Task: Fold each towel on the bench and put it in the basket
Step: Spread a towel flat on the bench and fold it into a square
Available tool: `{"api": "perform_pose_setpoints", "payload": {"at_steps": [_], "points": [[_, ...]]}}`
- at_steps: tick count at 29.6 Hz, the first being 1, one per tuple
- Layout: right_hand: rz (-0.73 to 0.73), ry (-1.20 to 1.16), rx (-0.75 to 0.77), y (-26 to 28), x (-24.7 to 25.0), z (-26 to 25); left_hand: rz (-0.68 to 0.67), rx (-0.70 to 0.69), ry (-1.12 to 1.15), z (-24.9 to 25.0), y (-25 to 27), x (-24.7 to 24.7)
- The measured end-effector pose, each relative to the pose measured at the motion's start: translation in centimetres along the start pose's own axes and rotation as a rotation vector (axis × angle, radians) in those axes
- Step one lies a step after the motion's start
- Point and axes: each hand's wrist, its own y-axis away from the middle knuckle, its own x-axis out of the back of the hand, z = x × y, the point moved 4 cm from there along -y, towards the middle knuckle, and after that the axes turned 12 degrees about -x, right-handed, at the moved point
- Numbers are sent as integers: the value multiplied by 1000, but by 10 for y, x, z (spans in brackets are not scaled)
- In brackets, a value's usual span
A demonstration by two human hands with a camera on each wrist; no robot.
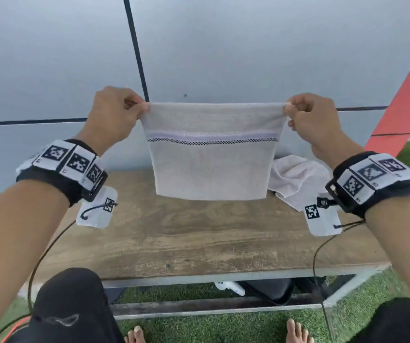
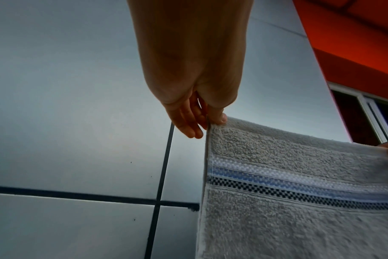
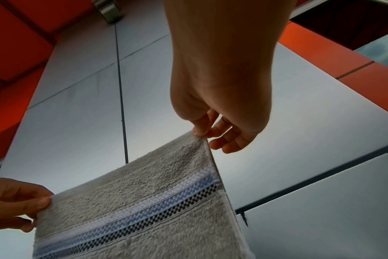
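A: Where's the towel [image 1: 211,154]?
B: I see it hanging over the tabletop [image 1: 199,243], stretched between both hands.
A: Fingers?
B: Left hand [image 1: 114,112] pinches the 9 o'clock top corner, right hand [image 1: 308,117] the 3 o'clock one. Crumpled towel [image 1: 295,179] at 3 o'clock.

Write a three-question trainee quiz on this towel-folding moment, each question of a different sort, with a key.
1. True or false: the striped towel lies flat on the bench.
2. Multiple choice: where does the left hand grip the striped towel? A) its bottom edge B) a top corner C) the middle of the stripe
3. Fill in: a crumpled towel lies on the bench on the person's ____ side.

Key
1. False: it hangs in the air, held by both hands.
2. B; the right hand pinches the other top corner.
3. Right.
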Motion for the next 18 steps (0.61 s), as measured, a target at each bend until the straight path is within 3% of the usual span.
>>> {"api": "perform_pose_setpoints", "payload": {"at_steps": [5,7,11,13,16,18], "points": [[-100,33,46,37,7,21,-47,8,53,-7,49,2],[-239,97,-7,57,4,47,-186,37,77,-18,83,-8],[-637,310,-143,105,-5,104,-635,79,-43,-50,149,-32],[-803,407,-191,124,-8,126,-828,131,54,-54,176,-44],[-933,446,-267,142,-12,141,-950,164,157,-59,200,-58],[-909,447,-296,144,-16,145,-951,176,207,-64,208,-64]]}}
